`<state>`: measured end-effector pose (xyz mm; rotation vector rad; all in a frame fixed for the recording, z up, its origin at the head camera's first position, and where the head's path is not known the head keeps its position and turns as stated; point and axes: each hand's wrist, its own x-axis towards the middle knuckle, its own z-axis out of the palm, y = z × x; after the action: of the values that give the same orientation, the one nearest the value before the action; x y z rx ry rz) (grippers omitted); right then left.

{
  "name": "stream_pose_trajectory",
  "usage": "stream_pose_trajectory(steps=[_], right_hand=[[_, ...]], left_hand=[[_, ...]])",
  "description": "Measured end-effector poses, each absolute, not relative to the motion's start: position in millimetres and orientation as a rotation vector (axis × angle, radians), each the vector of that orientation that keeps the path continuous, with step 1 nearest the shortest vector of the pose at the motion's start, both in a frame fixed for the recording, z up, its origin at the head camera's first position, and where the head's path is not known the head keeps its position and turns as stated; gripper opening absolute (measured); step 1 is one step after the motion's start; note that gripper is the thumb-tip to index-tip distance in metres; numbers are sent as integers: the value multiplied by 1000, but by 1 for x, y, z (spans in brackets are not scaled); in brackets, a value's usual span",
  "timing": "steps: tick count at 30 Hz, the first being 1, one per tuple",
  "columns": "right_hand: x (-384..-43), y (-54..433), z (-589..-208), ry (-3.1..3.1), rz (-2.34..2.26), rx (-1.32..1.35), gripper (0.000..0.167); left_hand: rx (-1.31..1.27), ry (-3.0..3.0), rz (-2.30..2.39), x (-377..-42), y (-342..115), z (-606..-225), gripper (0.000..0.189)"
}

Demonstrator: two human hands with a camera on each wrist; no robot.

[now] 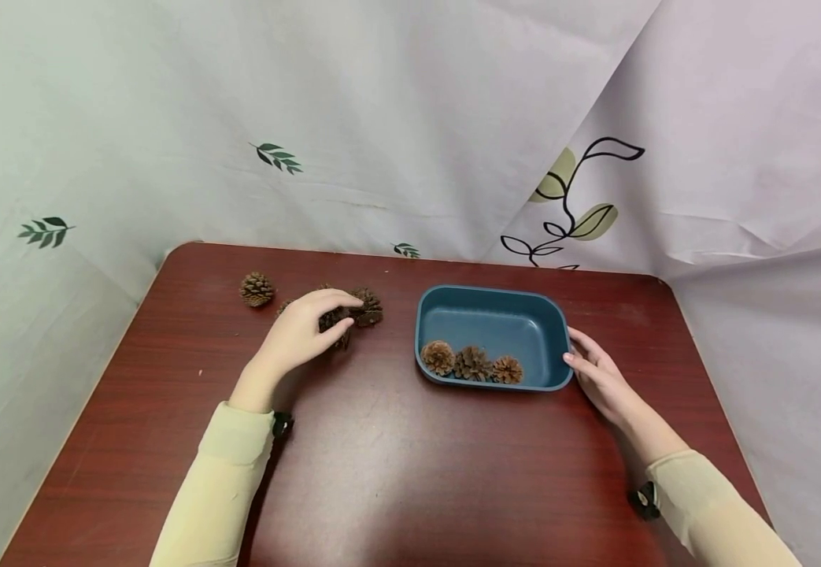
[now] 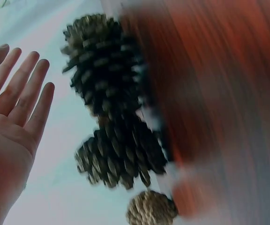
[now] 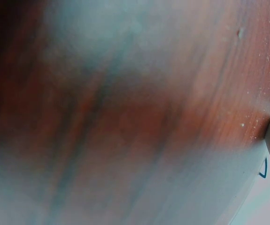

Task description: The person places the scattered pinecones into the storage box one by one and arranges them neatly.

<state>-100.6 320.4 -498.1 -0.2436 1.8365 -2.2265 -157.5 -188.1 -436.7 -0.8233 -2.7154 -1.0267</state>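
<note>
My left hand (image 1: 304, 331) is over a group of brown pine cones (image 1: 367, 307) left of the middle of the table. Its fingers are extended and hold nothing; the left wrist view shows the hand (image 2: 17, 108) beside two large dark pine cones (image 2: 107, 70), with a gap between. Part of the group is hidden beneath the hand in the head view. My right hand (image 1: 601, 378) holds the right end of a dark blue rectangular box (image 1: 493, 290), thumb at the rim and fingers along the outer wall. Three pine cones (image 1: 473, 363) lie along the box's near side.
One pine cone (image 1: 257, 290) sits apart at the far left of the reddish-brown wooden table (image 1: 396, 472). A pale curtain (image 1: 382, 118) with leaf prints hangs behind the table and along its sides.
</note>
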Motion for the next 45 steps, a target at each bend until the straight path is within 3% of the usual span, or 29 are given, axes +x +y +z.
stream_pose_trajectory(steps=[45], right_hand=[[-100,321,-498,1864,-2186,-191,45]], left_hand=[[-208,-2486,-1292,-183,-317,-461,28]])
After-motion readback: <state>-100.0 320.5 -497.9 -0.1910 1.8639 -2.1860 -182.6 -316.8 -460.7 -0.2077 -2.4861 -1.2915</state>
